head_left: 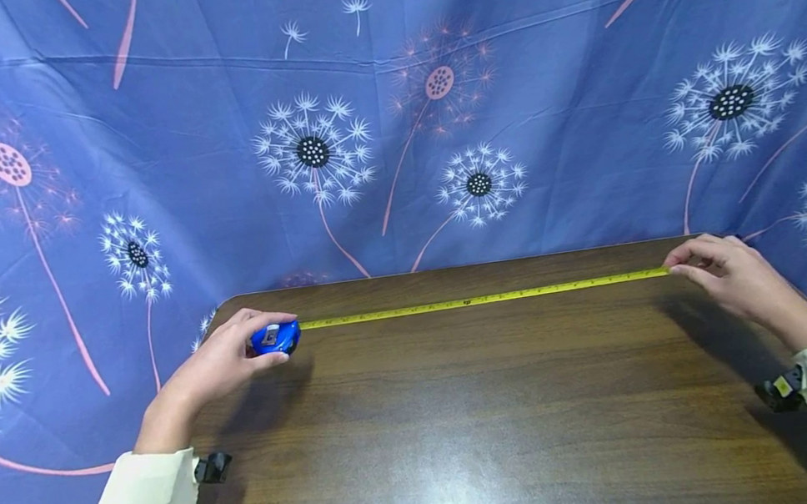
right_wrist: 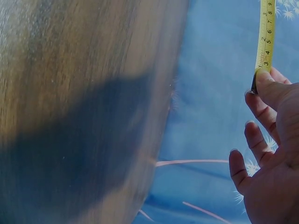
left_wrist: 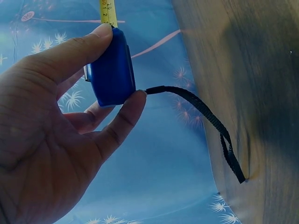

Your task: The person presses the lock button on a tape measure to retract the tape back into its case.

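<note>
My left hand (head_left: 223,354) grips the blue case of a tape measure (head_left: 276,338) between thumb and fingers, above the left part of the table. From the case the yellow blade (head_left: 485,300) runs out straight to the right. My right hand (head_left: 732,279) pinches the blade's free end between thumb and fingertip. The left wrist view shows the case (left_wrist: 112,70) side-on, with a black wrist strap (left_wrist: 205,114) hanging from it. In the right wrist view the blade (right_wrist: 266,37) shows its printed numbers, and its dark end hook (right_wrist: 254,83) pokes out by the thumb.
A brown wood-grain table (head_left: 483,410) lies under both hands, its back edge close behind the blade. Behind and beside it hangs a blue cloth (head_left: 544,100) with dandelion prints. Small black devices, such as the one by the left cuff (head_left: 213,468), sit at both wrists.
</note>
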`<state>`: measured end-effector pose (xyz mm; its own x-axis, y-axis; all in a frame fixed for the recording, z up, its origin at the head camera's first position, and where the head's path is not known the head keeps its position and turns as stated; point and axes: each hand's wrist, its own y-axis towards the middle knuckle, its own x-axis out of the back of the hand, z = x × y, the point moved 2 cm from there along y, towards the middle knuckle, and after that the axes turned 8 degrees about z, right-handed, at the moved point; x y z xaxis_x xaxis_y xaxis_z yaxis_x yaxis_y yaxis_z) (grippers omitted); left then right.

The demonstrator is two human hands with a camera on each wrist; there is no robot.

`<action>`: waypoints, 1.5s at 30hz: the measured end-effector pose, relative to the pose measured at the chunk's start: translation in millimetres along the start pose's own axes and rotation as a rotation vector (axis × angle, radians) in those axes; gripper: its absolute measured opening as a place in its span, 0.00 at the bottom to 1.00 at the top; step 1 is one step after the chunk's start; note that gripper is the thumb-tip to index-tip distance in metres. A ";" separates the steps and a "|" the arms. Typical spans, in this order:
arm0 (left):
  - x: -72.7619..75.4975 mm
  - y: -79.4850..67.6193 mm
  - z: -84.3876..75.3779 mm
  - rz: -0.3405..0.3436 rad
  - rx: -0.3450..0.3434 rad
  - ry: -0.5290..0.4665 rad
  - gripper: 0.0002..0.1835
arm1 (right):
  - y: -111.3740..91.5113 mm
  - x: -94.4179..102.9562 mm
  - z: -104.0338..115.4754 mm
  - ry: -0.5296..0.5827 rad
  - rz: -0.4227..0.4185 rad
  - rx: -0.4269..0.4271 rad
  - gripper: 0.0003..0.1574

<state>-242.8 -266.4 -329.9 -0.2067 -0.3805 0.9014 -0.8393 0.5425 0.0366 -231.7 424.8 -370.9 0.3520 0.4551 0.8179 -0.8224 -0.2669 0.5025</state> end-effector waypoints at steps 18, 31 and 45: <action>-3.6 -1.0 -2.3 0.006 0.011 0.006 0.29 | 5.6 -6.3 9.4 -0.004 0.007 0.016 0.18; -5.0 -1.5 -4.8 0.011 -0.005 -0.005 0.28 | 9.2 -8.7 17.3 0.014 0.025 -0.006 0.17; -8.2 0.4 -4.5 0.024 0.027 0.001 0.29 | 13.5 -12.8 28.1 0.021 0.024 0.066 0.17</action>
<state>-239.2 -259.7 -335.3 -0.2268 -0.3670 0.9022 -0.8473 0.5311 0.0031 -234.7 391.5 -366.7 0.3227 0.4656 0.8241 -0.7986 -0.3333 0.5011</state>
